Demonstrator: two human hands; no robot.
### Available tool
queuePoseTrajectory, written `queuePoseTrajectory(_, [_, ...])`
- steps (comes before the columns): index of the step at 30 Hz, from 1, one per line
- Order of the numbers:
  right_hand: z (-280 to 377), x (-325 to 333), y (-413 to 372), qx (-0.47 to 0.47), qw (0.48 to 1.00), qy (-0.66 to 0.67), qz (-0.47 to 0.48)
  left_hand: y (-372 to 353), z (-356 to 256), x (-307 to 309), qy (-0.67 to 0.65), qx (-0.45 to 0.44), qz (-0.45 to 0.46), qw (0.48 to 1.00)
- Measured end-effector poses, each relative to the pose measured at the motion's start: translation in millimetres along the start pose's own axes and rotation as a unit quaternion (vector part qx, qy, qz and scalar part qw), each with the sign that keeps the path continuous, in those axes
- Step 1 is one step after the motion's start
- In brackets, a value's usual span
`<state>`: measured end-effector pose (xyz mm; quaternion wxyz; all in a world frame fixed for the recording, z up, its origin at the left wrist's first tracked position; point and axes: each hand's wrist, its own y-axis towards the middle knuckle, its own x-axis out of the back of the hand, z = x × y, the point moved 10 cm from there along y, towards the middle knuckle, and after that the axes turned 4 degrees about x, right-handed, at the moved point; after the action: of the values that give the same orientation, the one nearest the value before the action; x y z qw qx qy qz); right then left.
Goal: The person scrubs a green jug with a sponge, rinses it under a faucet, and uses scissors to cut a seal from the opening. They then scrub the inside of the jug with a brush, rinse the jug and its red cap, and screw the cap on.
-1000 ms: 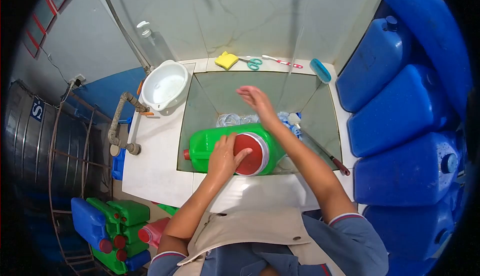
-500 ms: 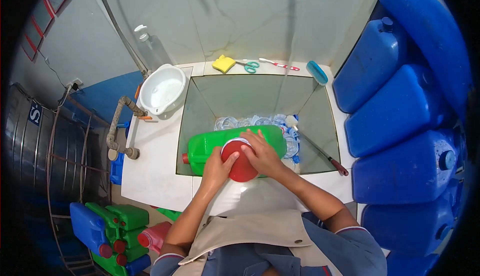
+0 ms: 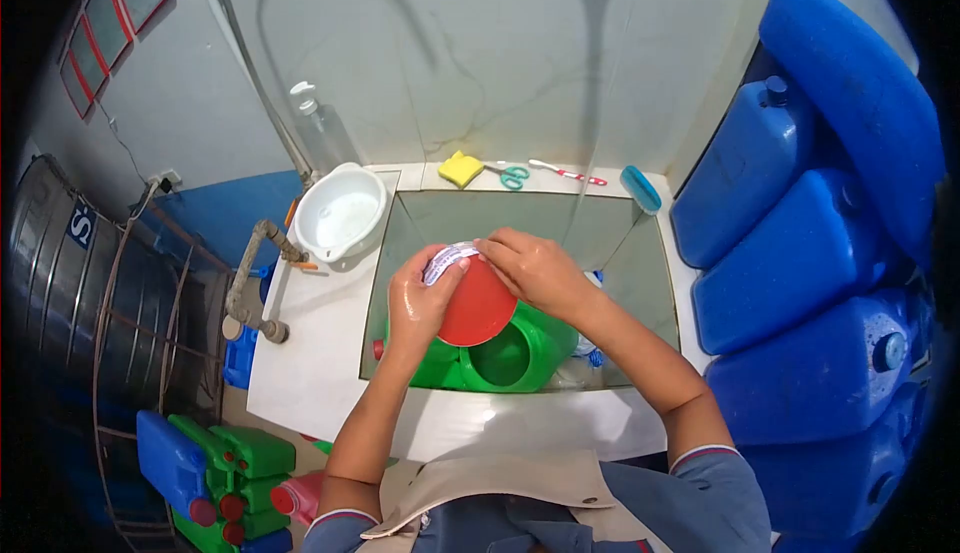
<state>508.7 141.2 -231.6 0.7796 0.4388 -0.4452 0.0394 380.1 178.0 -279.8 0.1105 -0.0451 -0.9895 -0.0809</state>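
Both my hands grip a round red cap (image 3: 480, 311) above the sink. A strip of white printed film (image 3: 448, 263) lies along its far left rim. My left hand (image 3: 415, 298), wet on the back, has its thumb on the cap and its fingers around the left edge. My right hand (image 3: 540, 271) pinches the far right edge near the strip. Below lies a green jerrycan (image 3: 553, 348) on its side, with a wide round opening facing up and a small red cap (image 3: 378, 349) at its left end.
The tiled sink (image 3: 640, 283) has a white counter (image 3: 310, 373) around it. A white basin (image 3: 340, 211), yellow sponge (image 3: 460, 170), teal-handled scissors (image 3: 514, 178), toothbrush (image 3: 568, 173) and blue brush (image 3: 640, 190) sit along it. Blue jerrycans (image 3: 780, 253) stack at right, a metal tank (image 3: 90, 303) stands left.
Both hands have lifted the red cap away from the green jerrycan, uncovering part of its round opening. The white strip now shows more at the cap's rim. The view has tilted up slightly.
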Motion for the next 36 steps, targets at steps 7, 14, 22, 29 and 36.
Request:
queuePoseTrajectory(7, [-45,8,-7,-0.039,0.989,-0.125,-0.072,36,-15,-39,0.031,-0.077,-0.007,0.997])
queuePoseTrajectory(14, [-63,6,-5,-0.001,0.984,-0.11,-0.14,61,39,-57,-0.078,0.096,0.04,0.992])
queuePoseTrajectory(22, [-82,10,-8,-0.019,0.975,-0.081,-0.206,53,56,-78,-0.389,0.236,0.175,0.873])
queuePoseTrajectory(29, [-109,-76,-24,-0.376,0.791,0.475,-0.091,45,48,-83,-0.217,0.017,0.205,0.954])
queuePoseTrajectory(36, [-90,-86,-30,-0.344,0.722,0.58,-0.159,34,52,-76,-0.309,0.111,0.179,0.928])
